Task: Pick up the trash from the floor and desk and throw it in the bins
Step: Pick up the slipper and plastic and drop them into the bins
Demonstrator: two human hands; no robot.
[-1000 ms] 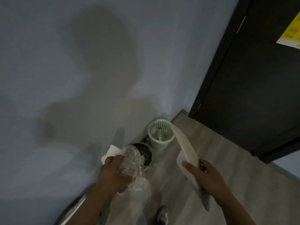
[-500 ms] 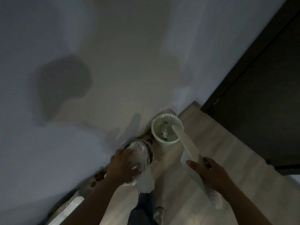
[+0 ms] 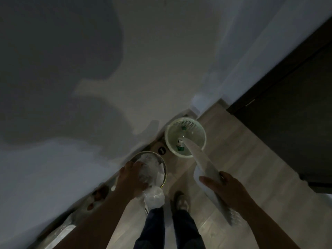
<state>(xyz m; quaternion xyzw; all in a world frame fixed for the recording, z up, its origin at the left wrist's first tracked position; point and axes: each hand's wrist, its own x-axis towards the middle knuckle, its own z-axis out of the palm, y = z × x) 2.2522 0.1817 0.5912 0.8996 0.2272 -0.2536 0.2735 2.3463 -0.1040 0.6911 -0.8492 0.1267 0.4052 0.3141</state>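
Observation:
My left hand (image 3: 133,178) grips a bundle of crumpled clear plastic (image 3: 152,171) and holds it over the mouth of a dark round bin (image 3: 164,168) by the wall; part of the plastic hangs outside the rim near my leg. My right hand (image 3: 226,189) holds a long white sheet of paper (image 3: 201,160), thumb on top. The paper's far tip reaches over a pale green mesh bin (image 3: 197,126), which has a small bottle with a green cap inside.
Both bins stand on a light wooden floor (image 3: 242,150) against a grey wall (image 3: 125,69). A dark door (image 3: 296,105) is at the right. My shoe (image 3: 181,200) and trouser legs are just below the bins. Dim clutter lies along the wall at lower left.
I have come closer and now look down on the bins. My left hand has carried the plastic from beside the dark bin to over its mouth. The paper's tip now overlaps the green bin.

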